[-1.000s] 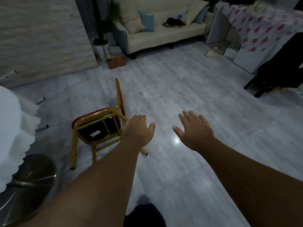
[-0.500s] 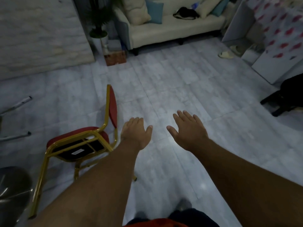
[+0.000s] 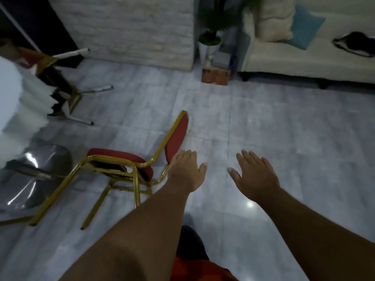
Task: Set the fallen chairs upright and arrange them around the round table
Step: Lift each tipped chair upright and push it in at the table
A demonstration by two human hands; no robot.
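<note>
Grey tiled floor (image 3: 263, 122); red chair (image 3: 121, 167) tipped at 9 o'clock. Left hand (image 3: 187, 171), right hand (image 3: 255, 177) spread wide, empty. Reach step; next, likely grip backrest, lift upright.

A home living room: cream sofa (image 3: 304, 57) with cushions (image 3: 304, 27), potted plant (image 3: 211, 37), grey tiled floor (image 3: 263, 128)

We see a pale grey marbled tile floor (image 3: 263, 128). On it lies a tipped red-cushioned, gold-framed chair (image 3: 121, 165), a second toppled chair (image 3: 58, 86) beyond, and a cream sofa (image 3: 304, 63).
</note>
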